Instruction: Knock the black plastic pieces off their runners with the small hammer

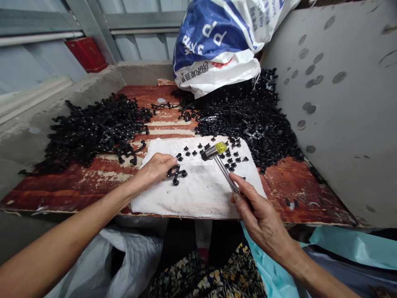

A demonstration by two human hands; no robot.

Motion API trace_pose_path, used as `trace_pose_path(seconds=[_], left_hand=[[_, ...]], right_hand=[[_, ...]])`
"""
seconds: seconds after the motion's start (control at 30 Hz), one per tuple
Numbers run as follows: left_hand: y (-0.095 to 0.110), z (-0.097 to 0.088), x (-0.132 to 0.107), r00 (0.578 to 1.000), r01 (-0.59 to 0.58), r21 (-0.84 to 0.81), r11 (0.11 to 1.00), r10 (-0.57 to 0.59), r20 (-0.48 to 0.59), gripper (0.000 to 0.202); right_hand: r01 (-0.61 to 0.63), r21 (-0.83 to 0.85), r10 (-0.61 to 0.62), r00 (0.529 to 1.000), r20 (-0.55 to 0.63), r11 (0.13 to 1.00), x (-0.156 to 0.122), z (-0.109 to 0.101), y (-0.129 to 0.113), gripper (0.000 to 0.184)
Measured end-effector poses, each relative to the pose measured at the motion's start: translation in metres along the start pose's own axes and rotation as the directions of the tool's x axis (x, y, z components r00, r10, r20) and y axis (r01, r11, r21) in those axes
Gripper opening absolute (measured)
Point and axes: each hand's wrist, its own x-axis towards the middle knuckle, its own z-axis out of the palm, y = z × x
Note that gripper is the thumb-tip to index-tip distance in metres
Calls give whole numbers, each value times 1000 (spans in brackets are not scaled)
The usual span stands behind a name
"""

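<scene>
My left hand [159,167] pinches a black jointed linkage piece [176,171] with round feet, over the left part of a white cloth [186,203]. Wrapped round the metal handle of a small mallet [221,165] is my right hand [257,207]. The mallet's head has one yellow face and one black face, and it is held above the cloth. Several small black round-based pegs [229,160] stand or lie on the cloth behind and around the mallet head.
A heap of black linkages [96,128] lies at the left of the worn red-brown table [77,186]. A larger black heap [245,111] spreads at the back right, under a white and blue woven sack [214,49]. A spotted pale board [338,103] bounds the right side.
</scene>
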Motion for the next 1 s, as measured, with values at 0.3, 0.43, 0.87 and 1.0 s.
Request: trace_pose_path(seconds=[0.3,0.43,0.87,1.0], left_hand=[[3,1,2,1000,14,61,998,-14,0,33],[10,-1,-1,998,-4,195,981,15,-58,37],[24,-7,0,999,33,223,974,-30,-17,37],[16,-9,5,1000,0,166,986,-1,5,36]], right_hand=[[9,-20,-9,1000,3,1000,-1,0,0,48],[34,-44,-34,999,13,998,-1,0,3,49],[218,-313,-168,970,178,924,53,21,-19,61],[253,-410,-135,946,295,876,60,28,-21,63]])
